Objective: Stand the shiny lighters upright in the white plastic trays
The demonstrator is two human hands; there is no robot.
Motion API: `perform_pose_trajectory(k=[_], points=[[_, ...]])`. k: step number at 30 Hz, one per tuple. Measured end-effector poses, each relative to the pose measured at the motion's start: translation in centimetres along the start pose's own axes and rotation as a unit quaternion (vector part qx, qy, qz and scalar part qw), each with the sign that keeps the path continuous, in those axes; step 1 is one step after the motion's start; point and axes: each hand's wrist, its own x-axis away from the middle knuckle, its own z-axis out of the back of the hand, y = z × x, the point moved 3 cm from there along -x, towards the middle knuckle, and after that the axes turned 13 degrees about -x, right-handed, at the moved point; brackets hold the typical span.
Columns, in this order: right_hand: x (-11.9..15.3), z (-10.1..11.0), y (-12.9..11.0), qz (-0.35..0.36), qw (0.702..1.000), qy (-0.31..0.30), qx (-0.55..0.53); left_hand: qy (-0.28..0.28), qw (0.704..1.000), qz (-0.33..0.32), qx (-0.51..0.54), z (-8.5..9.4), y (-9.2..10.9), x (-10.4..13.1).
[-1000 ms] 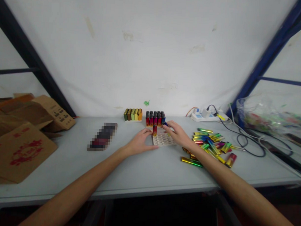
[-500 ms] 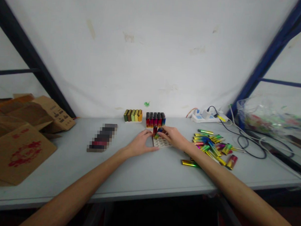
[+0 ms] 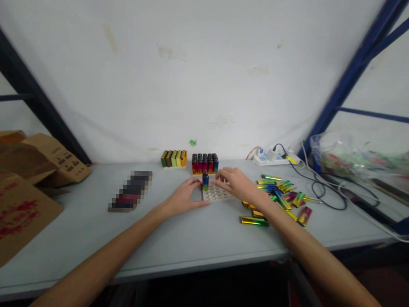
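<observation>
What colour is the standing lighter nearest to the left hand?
The lighter is blue, turning yellow-green near its bottom; best seen in the head view.

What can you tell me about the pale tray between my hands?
The tray looks like whitish molded plastic, with rows of small round recesses. It lies flat on the gray table, and its visible recesses look mostly empty. One blue and yellow-green lighter stands upright near its far left corner. Your left hand spans its left end, fingers and thumb apart; your right hand hovers over the right part, hiding some.
</observation>
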Motion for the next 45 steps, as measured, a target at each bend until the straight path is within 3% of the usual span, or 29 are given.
perform_pose_trajectory(k=[3, 7, 11, 14, 17, 23, 29, 33, 40, 45], points=[[4.3, 4.7, 0.7, -0.013, 0.996, 0.081, -0.033, -0.009, 1.000, 0.010, -0.008, 0.2, -0.1, 0.1], [13.5, 8.8, 4.4, -0.111, 0.988, 0.093, 0.053, -0.012, 0.999, 0.025, -0.023, 0.7, -0.8, 0.3], [21.7, 9.6, 9.0, -0.227, 0.959, 0.069, 0.152, -0.010, 0.999, 0.028, -0.040, 1.4, -2.0, 0.3], [24.1, 8.4, 11.2, -0.291, 0.941, 0.048, 0.168, -0.014, 0.998, 0.043, -0.044, 1.8, -2.7, 0.3], [23.6, 6.8, 11.8, -0.308, 0.936, 0.043, 0.166, -0.017, 0.998, 0.048, -0.040, 2.0, -3.0, 0.4], [20.0, 4.1, 11.3, -0.289, 0.942, 0.060, 0.159, -0.028, 0.997, 0.053, -0.043, 1.9, -2.8, 0.5], [17.2, 2.9, 10.6, -0.297, 0.942, 0.076, 0.139, -0.032, 0.997, 0.051, -0.047, 1.6, -2.8, 0.6], [17.3, 3.3, 8.1, -0.292, 0.945, 0.078, 0.125, -0.026, 0.997, 0.045, -0.051, 1.5, -2.8, 0.6], [18.3, 1.8, 1.8, -0.188, 0.975, 0.025, 0.117, -0.037, 0.997, 0.041, -0.053, 1.4, -2.7, 0.6], [16.3, 0.2, 1.0, -0.173, 0.977, 0.019, 0.122, -0.041, 0.997, 0.040, -0.053, 1.5, -2.6, 0.6]])
